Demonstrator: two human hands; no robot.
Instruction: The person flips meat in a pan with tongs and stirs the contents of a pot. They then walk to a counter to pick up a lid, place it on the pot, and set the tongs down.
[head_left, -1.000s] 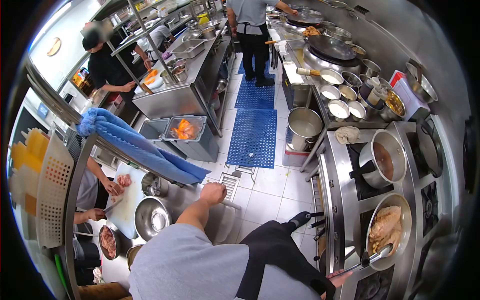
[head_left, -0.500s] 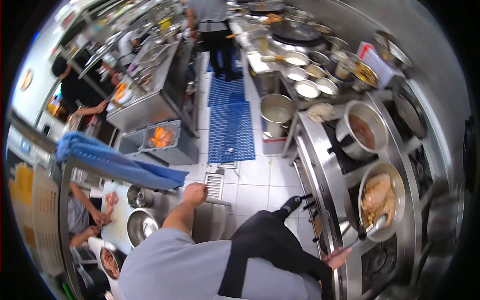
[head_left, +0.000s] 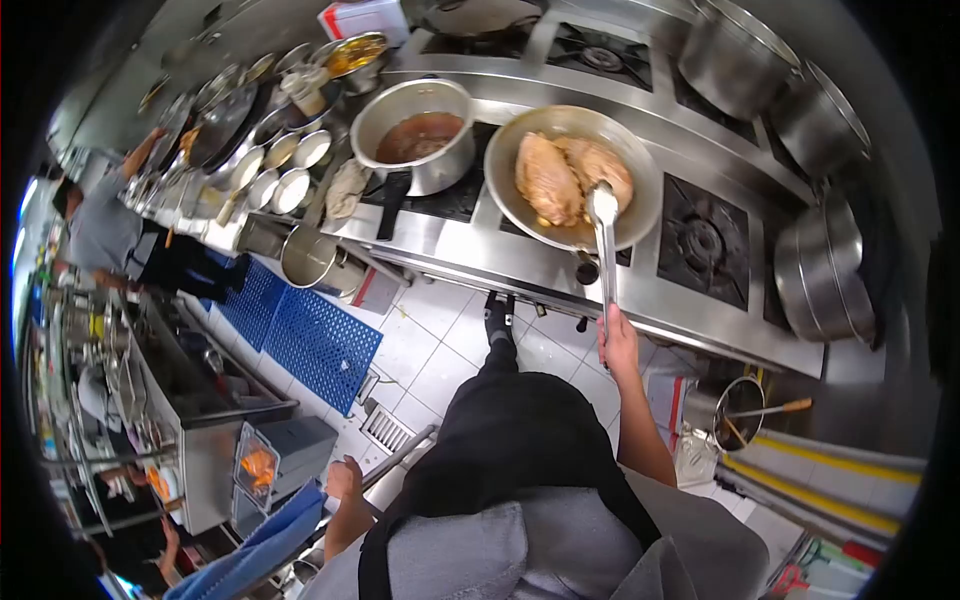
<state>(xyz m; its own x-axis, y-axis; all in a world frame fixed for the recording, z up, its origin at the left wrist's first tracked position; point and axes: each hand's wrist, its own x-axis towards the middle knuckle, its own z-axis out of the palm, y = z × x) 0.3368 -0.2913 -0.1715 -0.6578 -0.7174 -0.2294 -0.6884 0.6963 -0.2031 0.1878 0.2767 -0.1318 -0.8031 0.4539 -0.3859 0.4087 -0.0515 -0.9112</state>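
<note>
My right hand (head_left: 619, 340) is closed around the handle of long metal tongs (head_left: 606, 250). Their shiny head rests against one of two large browned pieces of meat (head_left: 549, 180), which look like poultry. Both pieces lie in a wide round pan (head_left: 497, 190) on the stove, with some liquid and small yellowish bits at the bottom. My left hand (head_left: 345, 478) is low at my left side, fingers curled, close to a metal bar (head_left: 400, 455) and a blue cloth (head_left: 265, 540). What is inside its fingers, if anything, is hidden.
Left of the pan stands a pot (head_left: 470, 150) of brown liquid, its black handle toward me. A gas burner (head_left: 700, 240) lies right of the pan; large pots (head_left: 830, 270) stand beyond. Blue mats (head_left: 325, 340) cover the floor at left, where another person (head_left: 110, 235) stands.
My view has swung right toward the stove. My right hand has come forward and now grips the tongs at the pan. My left hand stays low and closed.
</note>
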